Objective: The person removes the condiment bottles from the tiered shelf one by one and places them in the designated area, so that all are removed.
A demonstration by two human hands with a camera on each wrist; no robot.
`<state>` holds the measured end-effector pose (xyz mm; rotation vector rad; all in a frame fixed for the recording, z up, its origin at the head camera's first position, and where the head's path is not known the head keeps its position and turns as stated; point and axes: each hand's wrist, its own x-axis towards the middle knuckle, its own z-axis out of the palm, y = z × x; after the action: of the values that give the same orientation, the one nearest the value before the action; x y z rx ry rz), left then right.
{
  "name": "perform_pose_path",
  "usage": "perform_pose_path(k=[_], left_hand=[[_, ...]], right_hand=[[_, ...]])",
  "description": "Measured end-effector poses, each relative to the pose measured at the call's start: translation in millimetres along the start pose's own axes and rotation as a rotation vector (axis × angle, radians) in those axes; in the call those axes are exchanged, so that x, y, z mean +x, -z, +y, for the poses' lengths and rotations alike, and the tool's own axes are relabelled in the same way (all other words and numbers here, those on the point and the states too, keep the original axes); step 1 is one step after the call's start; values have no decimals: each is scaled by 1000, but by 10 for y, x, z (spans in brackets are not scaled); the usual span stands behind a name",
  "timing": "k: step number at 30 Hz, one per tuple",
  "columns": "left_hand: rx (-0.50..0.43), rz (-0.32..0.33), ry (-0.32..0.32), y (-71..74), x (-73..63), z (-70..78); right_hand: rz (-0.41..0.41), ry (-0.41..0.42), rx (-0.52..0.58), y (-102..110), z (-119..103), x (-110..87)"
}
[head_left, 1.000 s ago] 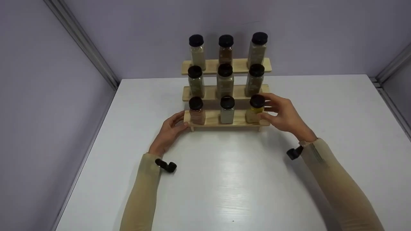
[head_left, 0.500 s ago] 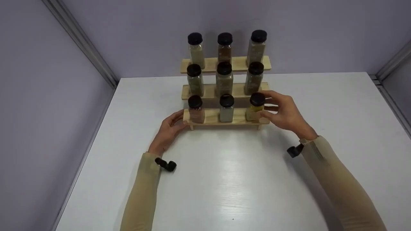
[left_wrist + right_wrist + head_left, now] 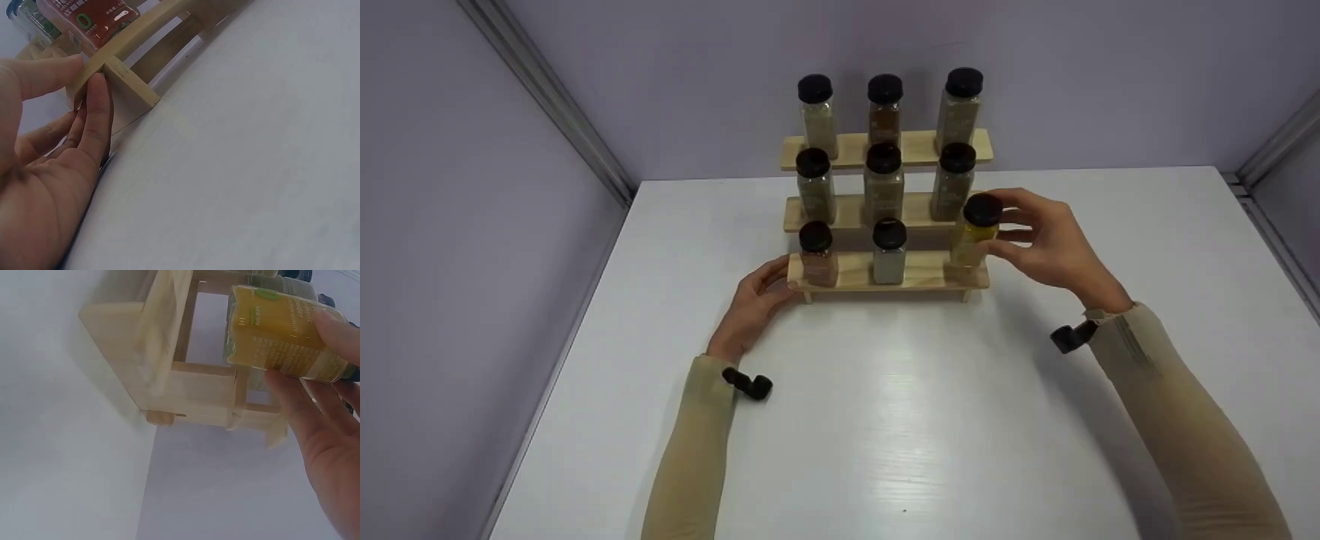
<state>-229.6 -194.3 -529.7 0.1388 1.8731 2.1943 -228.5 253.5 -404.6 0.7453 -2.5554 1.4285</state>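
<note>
A three-tier wooden spice rack point(image 3: 851, 279) stands at the back of the table with black-capped spice jars on its steps. My left hand point(image 3: 754, 305) grips the left end of the lowest step, thumb on top and fingers beneath, as the left wrist view shows at the rack's edge point(image 3: 132, 42). My right hand point(image 3: 1046, 240) holds a yellow spice jar point(image 3: 973, 238) between thumb and fingers, raised off the lowest step's right end. In the right wrist view the jar's yellow label point(image 3: 281, 332) faces the camera, apart from the wood.
On the lowest step stand a reddish jar point(image 3: 819, 262) and a pale jar point(image 3: 889, 259). The middle and top steps each bear several jars, such as a dark red one point(image 3: 884, 120). A wall point(image 3: 720, 90) rises behind the white table point(image 3: 847, 420).
My right hand has lifted the yellow spice jar off the lowest step and moved it up and to the right. The left hand keeps its grip on the rack.
</note>
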Motion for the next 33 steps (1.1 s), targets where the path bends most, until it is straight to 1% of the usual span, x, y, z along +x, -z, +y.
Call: perform_pose_path(k=[3,9,15,18,21,28,33], left_hand=[[-3,3,6,-8,2,4],[-1,1,9,2,13,-9],[-6,5,3,-3,15,-4],[-5,5,1,0,14,-7],[21,3,-3,15,15,2],[14,7,-9,10,15,0],[34,9,-9,6,23,3]], right_hand=[[8,0,17,77,-30,15],[24,-17,-39,208,-76,33],[35,5,-77,301,-81,43],[40,0,-90,330,-78,39],[45,-7,-104,363,-86,49],[52,-40,-95,475,-91,76],[50,-56,-90,553,-95,106]])
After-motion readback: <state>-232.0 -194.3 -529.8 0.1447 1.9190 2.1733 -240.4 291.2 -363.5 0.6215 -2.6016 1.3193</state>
